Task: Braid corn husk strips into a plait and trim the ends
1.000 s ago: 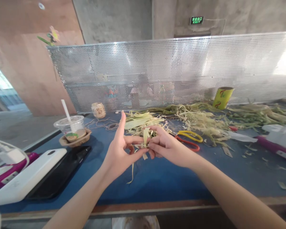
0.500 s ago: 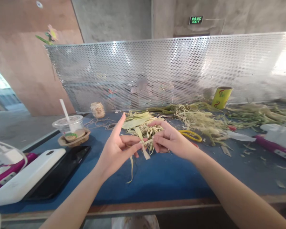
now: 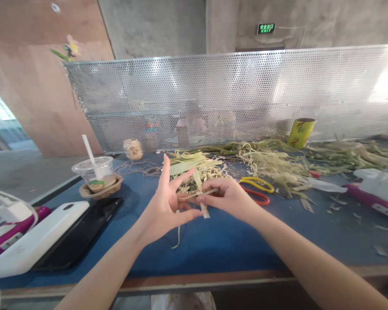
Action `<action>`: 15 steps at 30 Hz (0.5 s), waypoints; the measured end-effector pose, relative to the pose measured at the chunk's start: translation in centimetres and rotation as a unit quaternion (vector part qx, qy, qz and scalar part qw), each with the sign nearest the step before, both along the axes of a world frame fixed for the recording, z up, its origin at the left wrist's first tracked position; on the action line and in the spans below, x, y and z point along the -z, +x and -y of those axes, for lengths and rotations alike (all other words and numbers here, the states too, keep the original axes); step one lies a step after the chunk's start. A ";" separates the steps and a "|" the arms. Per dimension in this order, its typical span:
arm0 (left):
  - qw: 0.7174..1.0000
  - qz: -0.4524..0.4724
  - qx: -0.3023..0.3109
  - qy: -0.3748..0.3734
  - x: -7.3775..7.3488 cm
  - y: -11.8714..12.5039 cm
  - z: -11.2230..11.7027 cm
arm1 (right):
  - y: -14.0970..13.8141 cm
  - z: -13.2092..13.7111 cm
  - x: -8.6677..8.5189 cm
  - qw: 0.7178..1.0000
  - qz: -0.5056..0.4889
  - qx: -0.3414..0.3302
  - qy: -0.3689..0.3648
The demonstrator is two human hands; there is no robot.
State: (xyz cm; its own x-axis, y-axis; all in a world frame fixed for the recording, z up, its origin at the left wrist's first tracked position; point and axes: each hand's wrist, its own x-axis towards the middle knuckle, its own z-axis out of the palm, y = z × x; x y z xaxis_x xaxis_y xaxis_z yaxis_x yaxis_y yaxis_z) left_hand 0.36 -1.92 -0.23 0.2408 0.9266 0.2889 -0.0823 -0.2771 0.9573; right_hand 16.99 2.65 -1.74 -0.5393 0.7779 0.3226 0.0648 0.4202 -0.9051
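Observation:
Pinched between the thumb and fingertips of my right hand (image 3: 229,196) is a knotted pale corn husk strip (image 3: 198,180), its short ends sticking out above and below. My left hand (image 3: 160,211) is spread just left of it, index finger pointing up and thumb stretched toward the strip's lower end. The left lower fingers lie close behind the strip; whether they touch it is hard to see. A thin strand (image 3: 178,236) dangles below the left hand. Behind both hands lies a pile of husk strips and small twisted pieces (image 3: 210,173).
Scissors with yellow and red handles (image 3: 260,185) lie right of my right hand. Shredded husks (image 3: 271,165) spread along the back. A lidded cup (image 3: 93,165), a white power bank-like slab (image 3: 48,234) and a black phone (image 3: 80,237) stand left. A perforated metal screen (image 3: 213,99) rises behind.
My left hand's fingers have opened away from the strip. The right hand has closed on the knotted strip and shifted it slightly right, and the red scissor handle now shows more.

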 end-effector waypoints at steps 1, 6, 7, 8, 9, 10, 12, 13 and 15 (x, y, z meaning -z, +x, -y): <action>1.000 0.008 -0.013 -0.008 0.0 0.1 -0.1 | -0.1 0.1 -0.1 1.000 0.002 0.015 0.010; 0.998 -0.005 -0.040 -0.038 0.4 0.6 -0.3 | -0.3 0.4 -0.3 0.998 0.036 0.031 0.040; 0.998 -0.018 -0.042 -0.041 0.6 0.7 -0.3 | -0.3 0.5 -0.2 0.998 0.038 0.030 0.037; 0.998 -0.034 -0.041 -0.045 0.8 0.8 -0.3 | -0.4 0.5 0.0 0.998 0.038 0.028 0.029; 0.997 -0.051 -0.038 -0.051 0.9 0.9 -0.2 | -0.6 0.5 0.2 0.999 0.036 0.024 0.014; 0.996 -0.063 -0.034 -0.057 1.1 1.0 -0.2 | -0.7 0.4 0.4 0.999 0.030 0.020 -0.007; 0.995 -0.069 -0.028 -0.066 1.3 1.2 -0.1 | -1.0 0.4 0.8 0.998 0.012 0.020 -0.054; 0.995 -0.063 -0.027 -0.067 1.3 1.3 -0.1 | -1.1 0.4 0.9 0.997 0.002 0.023 -0.070; 0.997 -0.045 -0.028 -0.062 1.3 1.3 -0.1 | -1.2 0.3 1.1 0.996 -0.013 0.017 -0.086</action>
State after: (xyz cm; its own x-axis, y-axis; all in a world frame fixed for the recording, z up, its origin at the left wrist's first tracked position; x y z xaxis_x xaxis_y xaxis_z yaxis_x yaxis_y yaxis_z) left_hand 1.61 -1.83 -1.49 0.2074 0.9667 0.1501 0.0177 -0.1572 0.9874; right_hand 15.77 2.35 -2.80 -0.5054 0.8403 0.1961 0.0511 0.2561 -0.9653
